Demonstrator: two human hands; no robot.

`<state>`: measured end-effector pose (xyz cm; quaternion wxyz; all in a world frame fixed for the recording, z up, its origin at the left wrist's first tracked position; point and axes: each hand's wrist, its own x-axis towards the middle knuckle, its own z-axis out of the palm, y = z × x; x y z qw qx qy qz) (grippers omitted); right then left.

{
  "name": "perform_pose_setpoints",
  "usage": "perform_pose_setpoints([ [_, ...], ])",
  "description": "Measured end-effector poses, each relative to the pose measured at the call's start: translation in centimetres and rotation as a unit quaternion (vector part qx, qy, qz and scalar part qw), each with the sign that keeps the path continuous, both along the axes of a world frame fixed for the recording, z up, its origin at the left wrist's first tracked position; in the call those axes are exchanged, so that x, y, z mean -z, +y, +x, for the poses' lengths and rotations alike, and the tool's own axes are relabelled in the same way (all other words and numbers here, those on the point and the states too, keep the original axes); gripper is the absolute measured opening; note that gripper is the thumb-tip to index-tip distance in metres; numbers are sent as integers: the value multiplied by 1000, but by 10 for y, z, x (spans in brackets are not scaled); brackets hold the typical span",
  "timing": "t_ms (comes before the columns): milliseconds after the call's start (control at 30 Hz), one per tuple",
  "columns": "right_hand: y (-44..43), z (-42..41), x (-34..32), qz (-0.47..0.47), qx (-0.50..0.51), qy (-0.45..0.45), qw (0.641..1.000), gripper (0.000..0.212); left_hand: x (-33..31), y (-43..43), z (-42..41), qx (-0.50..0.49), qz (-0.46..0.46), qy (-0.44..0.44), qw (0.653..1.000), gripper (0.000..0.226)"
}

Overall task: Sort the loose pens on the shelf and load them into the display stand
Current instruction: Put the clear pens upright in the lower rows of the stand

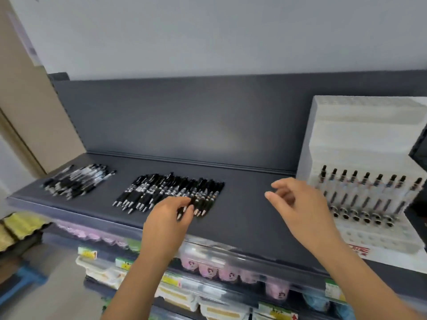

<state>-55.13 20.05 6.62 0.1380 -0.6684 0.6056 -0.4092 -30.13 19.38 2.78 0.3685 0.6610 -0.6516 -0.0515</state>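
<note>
Grey shelf [242, 213] against pale wall [208, 31]; beige door [30, 107] left.

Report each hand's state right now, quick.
Left hand: pinching a black silver-tipped pen from the middle pile of black pens.
Right hand: open, fingers loosely curled, holding nothing.

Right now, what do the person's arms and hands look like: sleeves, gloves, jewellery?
The left hand and right hand are bare: no gloves, rings, watch or bracelet show. The left forearm and right forearm are bare too, with no sleeve in view down to the frame's edge.
</note>
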Motion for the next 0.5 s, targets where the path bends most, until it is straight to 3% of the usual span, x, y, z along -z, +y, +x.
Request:
perform_pose_setpoints([
  [500, -103, 331, 17, 55, -121, 101, 986, 34, -18, -27, 329, -91, -39, -81, 992, 23],
])
